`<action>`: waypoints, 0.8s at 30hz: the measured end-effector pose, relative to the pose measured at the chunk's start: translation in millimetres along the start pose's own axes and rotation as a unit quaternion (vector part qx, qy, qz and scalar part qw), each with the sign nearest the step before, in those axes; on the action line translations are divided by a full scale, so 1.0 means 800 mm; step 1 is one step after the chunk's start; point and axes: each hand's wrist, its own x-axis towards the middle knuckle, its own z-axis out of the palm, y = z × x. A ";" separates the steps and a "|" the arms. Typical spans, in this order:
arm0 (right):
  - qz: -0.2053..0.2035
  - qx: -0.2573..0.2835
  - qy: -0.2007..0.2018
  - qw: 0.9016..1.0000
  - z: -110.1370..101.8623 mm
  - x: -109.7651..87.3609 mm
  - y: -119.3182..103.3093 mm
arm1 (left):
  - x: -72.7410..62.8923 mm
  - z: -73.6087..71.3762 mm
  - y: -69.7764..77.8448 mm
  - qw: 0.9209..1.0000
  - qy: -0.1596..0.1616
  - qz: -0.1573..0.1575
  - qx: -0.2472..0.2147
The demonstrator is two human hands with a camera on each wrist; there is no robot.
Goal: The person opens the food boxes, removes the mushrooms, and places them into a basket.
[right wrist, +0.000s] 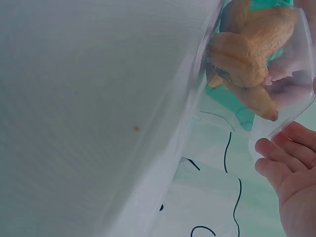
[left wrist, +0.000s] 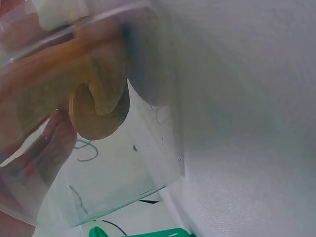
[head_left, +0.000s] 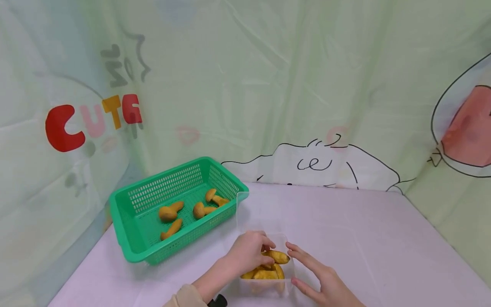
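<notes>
A clear plastic box stands at the front of the table, its see-through lid raised at the back. Several yellow-brown mushrooms lie inside it. My left hand reaches into the box from the left, its curled fingers and thumb gripping one mushroom above the others. At the box's right side is my right hand, fingers extended, fingertips at the wall and rim. Through the wall, the right wrist view shows mushrooms piled together; the left wrist view shows a rounded mushroom end.
To the left behind the box sits a green perforated basket holding several more mushrooms. A pale lilac cloth covers the table. Printed curtains hang along the back and sides.
</notes>
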 end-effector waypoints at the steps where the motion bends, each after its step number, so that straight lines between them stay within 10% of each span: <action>1: 0.005 0.001 -0.001 1.000 0.000 0.000 0.000 | 0.001 0.000 0.000 1.000 -0.001 0.003 0.001; 24: 0.031 0.007 -0.011 0.999 -0.002 0.000 -0.003 | -0.006 -0.006 -0.002 0.998 0.040 -0.011 -0.045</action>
